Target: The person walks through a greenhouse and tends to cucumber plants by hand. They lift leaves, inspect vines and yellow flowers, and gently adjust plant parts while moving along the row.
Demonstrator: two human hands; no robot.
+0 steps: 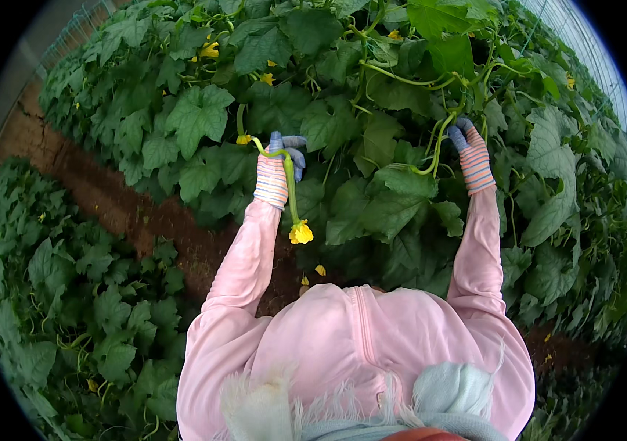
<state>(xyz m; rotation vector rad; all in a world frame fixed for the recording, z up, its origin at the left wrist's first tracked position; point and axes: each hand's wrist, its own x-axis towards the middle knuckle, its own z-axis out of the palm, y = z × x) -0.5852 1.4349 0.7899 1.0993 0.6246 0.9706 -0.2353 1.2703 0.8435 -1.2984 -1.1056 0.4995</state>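
Note:
A slender green young gourd, luffa-like (291, 190), hangs across my left hand (286, 154), with a yellow flower (301, 232) at its lower tip. Its pale, curved stem (261, 148) crosses between thumb and fingers, which seem closed on it, though the exact contact is partly hidden. Just left of this hand, another thin green fruit (240, 118) hangs with a yellow blossom at its end. My right hand (467, 143) pinches a looping green vine stem (439, 144) among the leaves. Both hands wear striped knit gloves with blue-grey fingers.
Dense broad-leaved vines (197, 118) fill the space ahead, with tendrils and yellow flowers (210, 49). A second leafy row (82, 308) grows at the lower left, beyond a strip of brown soil (142, 226). Netting (594, 49) rises at the upper right.

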